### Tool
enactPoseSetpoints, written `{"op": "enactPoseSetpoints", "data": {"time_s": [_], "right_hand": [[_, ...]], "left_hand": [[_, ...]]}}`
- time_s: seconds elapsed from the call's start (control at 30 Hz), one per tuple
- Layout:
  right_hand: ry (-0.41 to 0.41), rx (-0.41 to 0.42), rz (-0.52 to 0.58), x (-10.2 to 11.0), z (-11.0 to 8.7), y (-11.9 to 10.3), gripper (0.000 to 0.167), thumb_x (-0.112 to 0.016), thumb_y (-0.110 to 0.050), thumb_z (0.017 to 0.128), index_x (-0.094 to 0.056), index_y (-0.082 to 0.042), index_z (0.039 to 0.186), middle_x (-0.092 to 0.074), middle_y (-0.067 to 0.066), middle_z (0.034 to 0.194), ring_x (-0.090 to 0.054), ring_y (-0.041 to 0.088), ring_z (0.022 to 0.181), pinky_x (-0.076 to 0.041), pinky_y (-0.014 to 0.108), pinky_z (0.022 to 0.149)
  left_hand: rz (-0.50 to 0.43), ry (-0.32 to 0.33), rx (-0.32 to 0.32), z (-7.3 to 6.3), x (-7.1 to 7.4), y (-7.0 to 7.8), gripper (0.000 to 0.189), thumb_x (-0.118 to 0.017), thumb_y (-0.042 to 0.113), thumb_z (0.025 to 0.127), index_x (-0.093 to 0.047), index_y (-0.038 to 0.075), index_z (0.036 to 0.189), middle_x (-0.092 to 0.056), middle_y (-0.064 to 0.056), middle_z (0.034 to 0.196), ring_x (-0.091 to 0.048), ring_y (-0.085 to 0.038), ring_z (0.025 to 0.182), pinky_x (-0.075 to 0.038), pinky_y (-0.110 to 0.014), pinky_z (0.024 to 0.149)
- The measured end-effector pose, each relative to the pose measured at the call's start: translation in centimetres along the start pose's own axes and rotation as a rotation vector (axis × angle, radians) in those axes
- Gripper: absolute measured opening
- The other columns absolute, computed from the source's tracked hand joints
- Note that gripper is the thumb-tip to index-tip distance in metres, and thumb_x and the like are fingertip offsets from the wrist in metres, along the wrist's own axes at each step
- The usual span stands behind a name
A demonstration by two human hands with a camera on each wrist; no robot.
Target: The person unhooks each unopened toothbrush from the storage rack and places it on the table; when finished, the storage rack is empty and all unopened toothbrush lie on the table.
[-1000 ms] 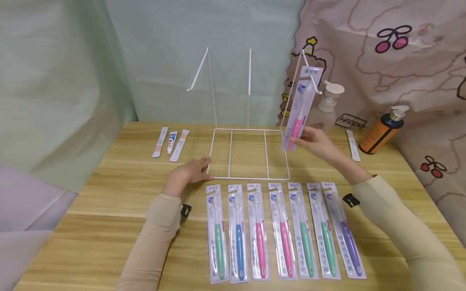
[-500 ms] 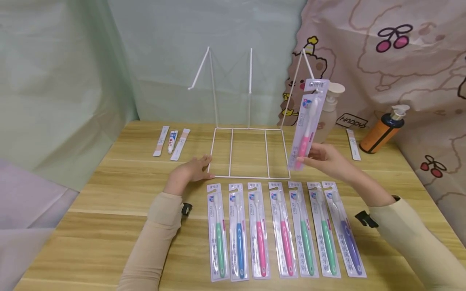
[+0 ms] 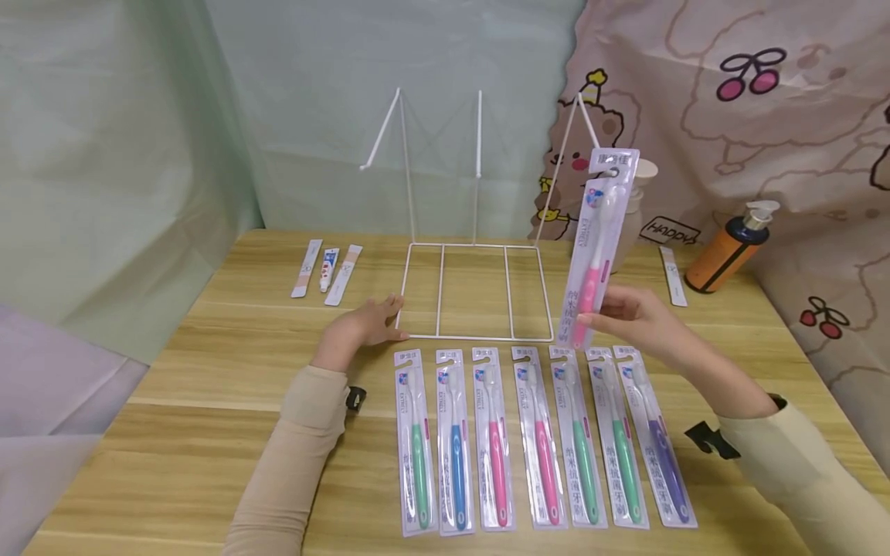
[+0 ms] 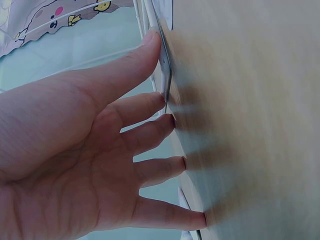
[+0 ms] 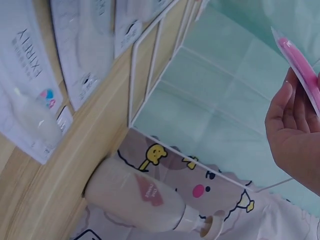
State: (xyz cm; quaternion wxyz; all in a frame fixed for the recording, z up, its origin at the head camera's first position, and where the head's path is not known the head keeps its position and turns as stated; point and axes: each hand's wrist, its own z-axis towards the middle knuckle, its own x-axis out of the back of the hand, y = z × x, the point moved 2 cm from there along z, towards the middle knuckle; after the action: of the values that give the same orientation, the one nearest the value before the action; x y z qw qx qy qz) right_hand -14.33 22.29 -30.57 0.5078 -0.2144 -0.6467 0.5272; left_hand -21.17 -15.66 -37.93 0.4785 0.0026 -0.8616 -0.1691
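My right hand (image 3: 641,316) pinches the lower part of a packaged toothbrush (image 3: 599,247) with a pink handle, held up nearly upright. The card's top slot overlaps the tip of the right hook of a white wire rack (image 3: 509,297); whether the tip passes through it, I cannot tell. In the right wrist view only the pink lower end of the pack (image 5: 300,62) shows. My left hand (image 3: 363,324) rests at the rack base's front left corner. The left wrist view shows its thumb on the wire and its fingers (image 4: 150,130) straight, tips on the table.
A row of several packaged toothbrushes (image 3: 497,444) lies in front of the rack. A small toothpaste tube (image 3: 328,270) and slim sachets (image 3: 344,276) lie at left. An orange pump bottle (image 3: 726,255), another sachet (image 3: 672,276) and a pale pump bottle (image 5: 137,195) stand or lie at right.
My right hand has brought the pink toothbrush pack down, rightward and nearer to me; its top has shifted from behind the right hook to the hook's tip. The left hand has stayed put.
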Motion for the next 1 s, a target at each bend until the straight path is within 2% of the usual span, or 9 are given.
{"op": "enactPoseSetpoints", "data": {"time_s": [0.2,0.37,0.5,0.8,1.0], "right_hand": [[0.027,-0.010,0.020,0.2,-1.1,-0.4,0.026,-0.058,-0.009,0.092,-0.059,0.005,0.114,-0.070,-0.001,0.101,-0.067,0.013,0.093,-0.054,0.025,0.081],[0.096,-0.072,-0.034,1.2,-2.6,-0.3,0.024,-0.059,-0.011,0.092,-0.062,-0.003,0.114,-0.069,-0.008,0.098,-0.066,0.008,0.090,-0.054,0.021,0.078],[0.144,-0.083,-0.071,2.2,-3.5,-0.3,0.020,-0.059,-0.010,0.092,-0.064,-0.008,0.111,-0.069,-0.010,0.094,-0.065,0.006,0.085,-0.053,0.018,0.075],[0.125,-0.078,-0.082,2.1,-4.3,-1.0,0.023,-0.059,-0.007,0.091,-0.062,-0.001,0.113,-0.070,-0.004,0.094,-0.066,0.010,0.083,-0.054,0.019,0.075],[0.159,-0.075,-0.084,2.0,-4.5,-1.4,0.022,-0.059,-0.006,0.090,-0.064,-0.007,0.112,-0.069,-0.010,0.097,-0.064,0.007,0.084,-0.054,0.019,0.074]], "left_hand": [[0.009,-0.006,-0.005,0.2,-0.1,0.1,0.076,-0.052,0.041,0.094,-0.010,0.011,0.150,-0.005,-0.012,0.156,-0.004,-0.045,0.139,-0.014,-0.061,0.110],[0.000,-0.006,-0.011,0.4,0.0,0.1,0.077,-0.052,0.040,0.093,-0.009,0.011,0.150,-0.005,-0.012,0.156,-0.004,-0.045,0.139,-0.014,-0.061,0.110],[-0.005,-0.003,-0.011,0.4,0.1,0.0,0.077,-0.053,0.040,0.093,-0.010,0.010,0.150,-0.005,-0.013,0.156,-0.003,-0.045,0.139,-0.014,-0.062,0.109],[-0.009,-0.011,-0.011,0.2,-0.2,-0.2,0.077,-0.052,0.040,0.094,-0.009,0.011,0.150,-0.004,-0.012,0.156,-0.003,-0.045,0.139,-0.014,-0.062,0.109],[-0.010,-0.008,-0.009,0.3,-0.1,-0.2,0.077,-0.053,0.040,0.093,-0.009,0.011,0.150,-0.004,-0.012,0.156,-0.003,-0.045,0.139,-0.014,-0.062,0.109]]}}
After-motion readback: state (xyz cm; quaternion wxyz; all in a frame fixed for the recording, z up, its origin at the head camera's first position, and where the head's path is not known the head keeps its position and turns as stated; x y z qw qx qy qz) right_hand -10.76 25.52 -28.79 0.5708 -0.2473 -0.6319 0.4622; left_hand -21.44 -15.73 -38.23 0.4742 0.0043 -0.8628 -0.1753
